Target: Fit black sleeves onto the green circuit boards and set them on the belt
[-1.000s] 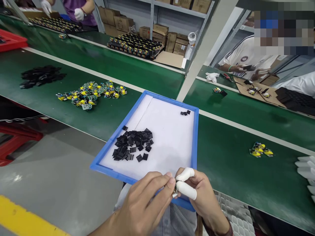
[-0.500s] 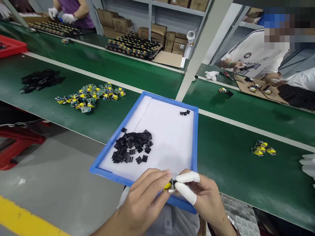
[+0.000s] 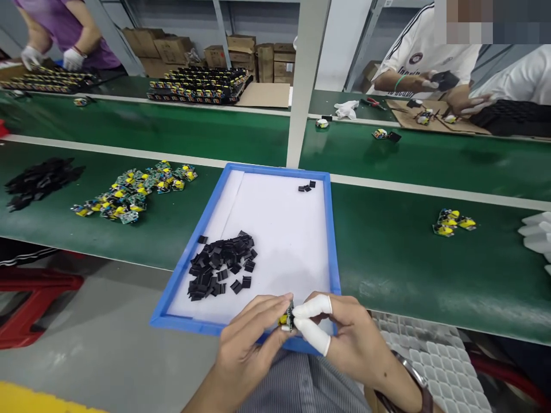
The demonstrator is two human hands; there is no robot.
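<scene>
Above the near edge of the blue-rimmed tray [image 3: 334,241], my left hand [image 3: 253,330] pinches a small circuit board [image 3: 289,316] with a yellow component on it. The board stands on edge, its green side turned to the right. My right hand [image 3: 348,332] wears white finger cots on thumb and forefinger. Those two fingertips close on a small black piece [image 3: 294,315] against the board; most of it is hidden. A heap of small black plastic pieces [image 3: 221,258] lies in the tray's left part, and a few more black pieces [image 3: 307,187] sit at its far right corner.
Left of the tray, a pile of circuit boards [image 3: 133,192] and a heap of black parts [image 3: 41,178] lie on the green bench [image 3: 387,264]. Several boards [image 3: 451,222] rest to the right. Co-workers' hands [image 3: 460,100] handle parts across the bench.
The camera view has turned, levelling the bench and shifting the tray slightly left. Both hands keep their hold, and the board now shows more of its green side.
</scene>
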